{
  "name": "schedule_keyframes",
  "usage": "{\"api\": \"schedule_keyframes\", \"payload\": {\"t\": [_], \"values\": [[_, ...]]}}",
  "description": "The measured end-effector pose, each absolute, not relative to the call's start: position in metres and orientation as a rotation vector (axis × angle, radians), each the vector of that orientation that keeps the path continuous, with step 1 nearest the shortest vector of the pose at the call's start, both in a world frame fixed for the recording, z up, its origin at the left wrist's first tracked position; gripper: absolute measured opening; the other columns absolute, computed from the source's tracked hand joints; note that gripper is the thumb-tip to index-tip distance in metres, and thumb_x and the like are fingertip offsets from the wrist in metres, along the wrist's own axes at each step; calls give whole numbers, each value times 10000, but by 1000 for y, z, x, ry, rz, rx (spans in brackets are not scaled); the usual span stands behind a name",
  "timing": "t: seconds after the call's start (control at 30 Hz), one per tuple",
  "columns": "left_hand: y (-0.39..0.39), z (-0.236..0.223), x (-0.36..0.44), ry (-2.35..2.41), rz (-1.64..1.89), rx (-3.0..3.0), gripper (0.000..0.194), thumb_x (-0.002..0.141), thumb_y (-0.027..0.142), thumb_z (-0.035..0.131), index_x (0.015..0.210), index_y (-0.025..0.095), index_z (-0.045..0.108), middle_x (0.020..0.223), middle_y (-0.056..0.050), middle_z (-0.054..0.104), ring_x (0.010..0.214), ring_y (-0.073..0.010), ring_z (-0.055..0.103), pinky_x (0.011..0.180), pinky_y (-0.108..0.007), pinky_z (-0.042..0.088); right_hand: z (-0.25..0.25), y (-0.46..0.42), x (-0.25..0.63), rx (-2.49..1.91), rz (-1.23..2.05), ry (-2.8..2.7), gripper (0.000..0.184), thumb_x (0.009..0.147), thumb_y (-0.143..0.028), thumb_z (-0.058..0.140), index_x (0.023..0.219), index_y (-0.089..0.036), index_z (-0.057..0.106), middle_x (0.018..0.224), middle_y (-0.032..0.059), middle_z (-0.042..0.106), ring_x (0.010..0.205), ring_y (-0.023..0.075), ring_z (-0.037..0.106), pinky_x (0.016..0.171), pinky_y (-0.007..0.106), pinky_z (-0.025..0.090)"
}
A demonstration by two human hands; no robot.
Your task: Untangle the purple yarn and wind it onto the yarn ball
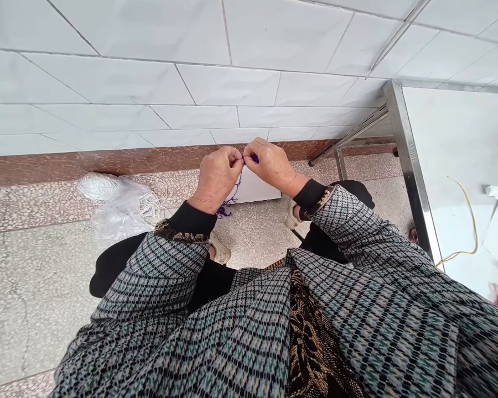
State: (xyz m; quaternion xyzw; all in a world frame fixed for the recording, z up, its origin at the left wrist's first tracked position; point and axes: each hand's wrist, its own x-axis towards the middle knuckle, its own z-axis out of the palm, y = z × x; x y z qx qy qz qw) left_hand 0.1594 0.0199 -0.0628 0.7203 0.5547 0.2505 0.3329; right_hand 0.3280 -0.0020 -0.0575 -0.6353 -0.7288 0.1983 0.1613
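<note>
Purple yarn (237, 185) runs between my two hands, which meet fingertip to fingertip in front of me. My left hand (217, 178) is closed, pinching the yarn between thumb and forefinger. Opposite it, my right hand (273, 167) also pinches the purple yarn, and a small dark purple bunch shows by its fingers. A strand hangs down beside my left hand and ends in a loose tangle near the left wrist. The exact loop or knot at the fingertips is too small to make out.
A white ball of cord (99, 187) and a clear plastic bag (122, 213) lie on the floor at left. A white box-like object (255, 187) stands below my hands. At right is a metal-framed table (460, 149) with a yellow cord (468, 204). A tiled wall rises ahead.
</note>
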Motion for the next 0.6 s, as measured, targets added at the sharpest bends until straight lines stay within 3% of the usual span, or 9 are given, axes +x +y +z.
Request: {"api": "schedule_keyframes", "payload": {"t": [0.23, 0.6], "values": [[20, -65, 158, 1460, 653, 1888, 91, 886, 196, 674, 800, 224, 673, 825, -71, 771, 809, -251, 698, 903, -362, 554, -57, 0, 329, -1776, 626, -2072, 208, 1110, -135, 601, 1134, -137, 807, 1201, 128, 793, 1097, 250, 724, 984, 353, 535], [18, -64, 159, 1446, 642, 1876, 231, 882, 95, 703, 761, 254, 588, 758, -60, 693, 927, -310, 735, 924, -380, 547, -57, -1, 327, -1779, 573, -2146, 219, 1130, -137, 554, 1109, -158, 771, 1187, 118, 756, 1037, 242, 698, 899, 335, 511]]}}
